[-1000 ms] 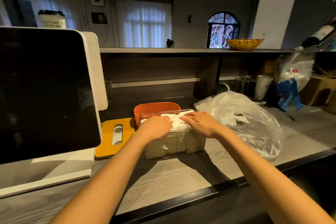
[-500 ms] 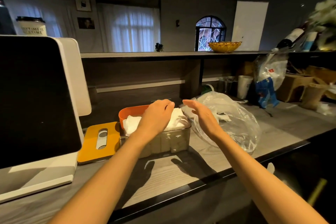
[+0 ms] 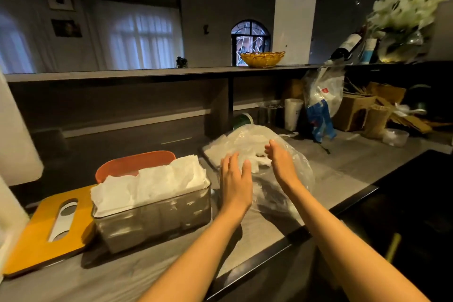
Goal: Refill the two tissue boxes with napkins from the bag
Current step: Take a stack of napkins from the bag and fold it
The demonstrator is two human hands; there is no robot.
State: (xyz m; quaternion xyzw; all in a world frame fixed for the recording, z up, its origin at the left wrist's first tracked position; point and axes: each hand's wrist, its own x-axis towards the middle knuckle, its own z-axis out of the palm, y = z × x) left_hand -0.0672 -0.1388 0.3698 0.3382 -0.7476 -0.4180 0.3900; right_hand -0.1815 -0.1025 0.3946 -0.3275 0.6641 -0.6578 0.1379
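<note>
Two bare arms are seen reaching out over the grey worktop (image 3: 127, 274). The left hand (image 3: 235, 180) is held open, with its fingers straight and spread, and nothing is gripped in it. The right hand (image 3: 282, 163) is held open too, fingers straight and close together. Both hands are placed at the near side of one clear plastic bag (image 3: 289, 154), and white napkins are seen inside it. It cannot be told whether the bag is touched.

To the left of the hands, one clear tissue box (image 3: 153, 218) is set on the worktop. It is filled to the top with a pile of white napkins (image 3: 152, 184). One orange tissue box (image 3: 132, 163) is tucked right behind it. One yellow lid (image 3: 36, 235) with a long hole is laid flat beside the clear box.

Farther back, one white paper cup (image 3: 293, 113) and one brown cardboard box (image 3: 353, 111) are seen. On the high shelf (image 3: 147, 72), one yellow basket (image 3: 262, 58), one dark bottle (image 3: 348, 44) and one bunch of white flowers (image 3: 402, 11) are kept.
</note>
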